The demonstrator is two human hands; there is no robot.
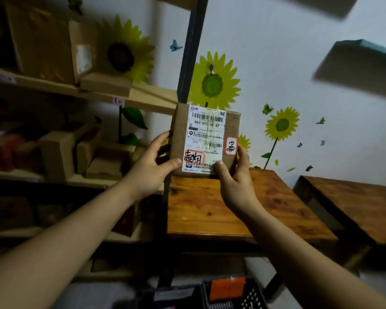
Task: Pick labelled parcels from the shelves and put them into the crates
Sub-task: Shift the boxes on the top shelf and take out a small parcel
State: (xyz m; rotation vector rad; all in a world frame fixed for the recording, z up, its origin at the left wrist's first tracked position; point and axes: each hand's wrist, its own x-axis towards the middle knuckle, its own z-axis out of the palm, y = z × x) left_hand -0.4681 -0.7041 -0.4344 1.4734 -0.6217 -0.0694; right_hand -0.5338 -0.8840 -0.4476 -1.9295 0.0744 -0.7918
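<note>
The fingers (163, 137) of the left hand (149, 175) are curled round the 9 o'clock edge of the parcel (232, 123), and the thumb (173, 163) is pressed on the front near the lower corner, so the box is pinched between them. The same grip is made by the right hand (236, 184) at 5 o'clock: thumb on the front, fingers wrapped behind the 3 o'clock edge. How the hidden fingertips are spread cannot be told.

The parcel is a flat brown cardboard box, a little taller than wide. Most of its front is covered by a white label (206, 134) with barcodes and the code 863-H10-00-47, crossed by clear tape (210, 130). Two red-edged handwritten stickers (194, 156) are seen, one at the label's 7 o'clock corner, one on bare cardboard at 3 o'clock.

The front is turned to the camera. The long axis is set from 12 to 6 o'clock, tipped slightly clockwise, with the top barcode at 12.

The parcel is held in the air at mid-picture, before a dark post (187, 63). Shelves (147, 97) are seen at 9 o'clock, a table (210, 208) below it, and a crate (252, 297) at 6 o'clock.
</note>
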